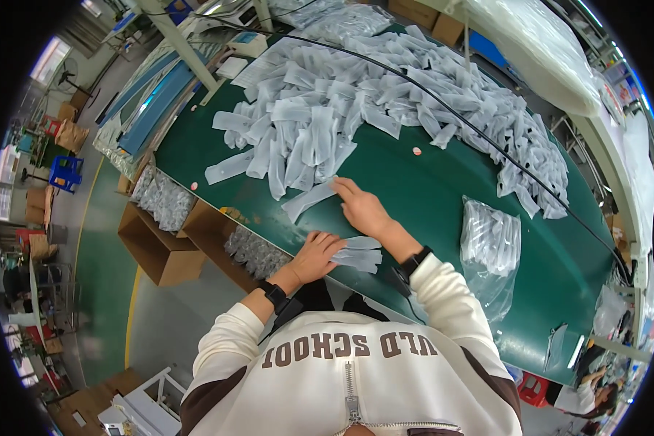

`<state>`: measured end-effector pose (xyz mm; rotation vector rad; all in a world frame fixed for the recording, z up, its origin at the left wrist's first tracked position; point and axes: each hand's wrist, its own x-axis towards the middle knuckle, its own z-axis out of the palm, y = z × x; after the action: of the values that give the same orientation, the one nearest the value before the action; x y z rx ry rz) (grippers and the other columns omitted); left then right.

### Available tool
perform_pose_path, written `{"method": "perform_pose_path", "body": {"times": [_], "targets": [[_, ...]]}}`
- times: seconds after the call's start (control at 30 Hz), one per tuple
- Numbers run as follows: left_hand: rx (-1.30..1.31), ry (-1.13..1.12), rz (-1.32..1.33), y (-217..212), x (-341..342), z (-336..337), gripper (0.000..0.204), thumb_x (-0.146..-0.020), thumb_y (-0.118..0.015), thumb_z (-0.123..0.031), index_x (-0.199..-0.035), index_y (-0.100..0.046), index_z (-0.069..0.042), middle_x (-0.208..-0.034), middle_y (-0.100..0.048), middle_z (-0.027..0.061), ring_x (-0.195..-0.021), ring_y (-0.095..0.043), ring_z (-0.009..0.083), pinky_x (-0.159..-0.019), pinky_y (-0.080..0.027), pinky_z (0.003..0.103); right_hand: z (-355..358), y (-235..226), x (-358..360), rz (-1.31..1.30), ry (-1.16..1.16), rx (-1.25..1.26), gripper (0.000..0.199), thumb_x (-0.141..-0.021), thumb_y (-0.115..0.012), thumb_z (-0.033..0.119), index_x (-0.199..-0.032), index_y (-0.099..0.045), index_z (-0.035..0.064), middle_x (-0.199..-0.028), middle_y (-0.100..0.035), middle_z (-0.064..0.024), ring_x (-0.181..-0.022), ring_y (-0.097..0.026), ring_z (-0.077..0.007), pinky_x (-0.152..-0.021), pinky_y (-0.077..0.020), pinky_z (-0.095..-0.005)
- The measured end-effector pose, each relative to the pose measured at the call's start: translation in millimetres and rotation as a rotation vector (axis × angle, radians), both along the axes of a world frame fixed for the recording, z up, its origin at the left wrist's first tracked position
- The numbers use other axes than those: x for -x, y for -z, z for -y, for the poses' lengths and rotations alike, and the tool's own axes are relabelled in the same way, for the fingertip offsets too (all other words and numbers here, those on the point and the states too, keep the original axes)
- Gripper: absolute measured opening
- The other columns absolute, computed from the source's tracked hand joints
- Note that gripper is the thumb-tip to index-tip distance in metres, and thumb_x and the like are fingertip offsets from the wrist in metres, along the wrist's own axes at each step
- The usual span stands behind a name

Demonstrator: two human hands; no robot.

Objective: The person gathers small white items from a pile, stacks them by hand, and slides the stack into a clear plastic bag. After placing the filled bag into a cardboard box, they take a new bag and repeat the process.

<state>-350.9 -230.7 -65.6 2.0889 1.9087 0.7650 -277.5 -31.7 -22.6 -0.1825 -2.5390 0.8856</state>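
Observation:
My left hand (314,259) is closed on a small bunch of frosted plastic strips (359,255), which stick out to its right over the table's near edge area. Farther in, my right hand (367,216) has its fingertips on the end of a single frosted strip (307,202) lying slantwise on the green table (407,174). Just beyond that strip spreads a big loose heap of the same pale, flat pieces (320,123). Both wrists wear a dark band.
A clear bag of stacked strips (490,236) lies at the right. A black cable (443,102) crosses above the heap. Open cardboard boxes (163,251) with bagged clear pieces stand below the left edge. Another person (585,398) is at the far lower right.

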Motion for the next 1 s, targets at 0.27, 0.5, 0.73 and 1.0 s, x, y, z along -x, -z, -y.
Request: {"method": "perform_pose_path", "body": {"times": [0.27, 0.5, 0.73, 1.0], "targets": [[-0.107, -0.191, -0.073, -22.0, 11.3, 13.6, 0.063, -0.060, -0.082, -0.021, -0.118, -0.059, -0.010, -0.129, -0.050, 0.0134, -0.120, -0.045, 0.0355, -0.104, -0.035, 0.049, -7.6, 69.1, 2.9, 0.126, 0.008, -0.155, 0.022, -0.080, -0.058, -0.001, -0.102, -0.062, 0.0006, -0.096, -0.059, -0.0170, -0.087, -0.061, -0.0389, -0.078, -0.0504, -0.0472], [-0.020, -0.105, 0.007, -2.3, 30.4, 13.3, 0.063, -0.060, -0.082, -0.023, -0.117, -0.060, -0.010, -0.131, -0.049, 0.0134, -0.123, -0.043, 0.0352, -0.104, -0.036, 0.049, 0.5, 43.7, -41.9, 0.408, -0.163, -0.031, 0.018, -0.080, -0.057, -0.001, -0.097, -0.064, 0.0008, -0.093, -0.060, -0.0173, -0.088, -0.061, -0.0380, -0.078, -0.0511, -0.0453], [0.052, 0.023, 0.096, 11.9, 29.1, 3.6, 0.068, -0.061, -0.082, -0.023, -0.123, -0.057, -0.009, -0.131, -0.049, 0.0135, -0.122, -0.043, 0.0343, -0.103, -0.036, 0.047, -64.9, 21.3, 35.0, 0.114, 0.066, -0.023, 0.040, -0.078, -0.056, -0.006, -0.116, -0.060, 0.0050, -0.113, -0.062, -0.0151, -0.102, -0.062, -0.0369, -0.087, -0.0516, -0.0429], [0.116, -0.004, 0.204, 1.7, 21.8, -5.0, 0.080, -0.063, -0.081, -0.022, -0.135, -0.050, -0.006, -0.133, -0.050, 0.0137, -0.122, -0.043, 0.0337, -0.104, -0.036, 0.045, -87.2, 63.1, 58.8, 0.228, 0.164, -0.229, 0.030, -0.079, -0.058, -0.005, -0.109, -0.058, 0.0004, -0.106, -0.060, -0.0187, -0.100, -0.059, -0.0397, -0.088, -0.0495, -0.0442]]}}
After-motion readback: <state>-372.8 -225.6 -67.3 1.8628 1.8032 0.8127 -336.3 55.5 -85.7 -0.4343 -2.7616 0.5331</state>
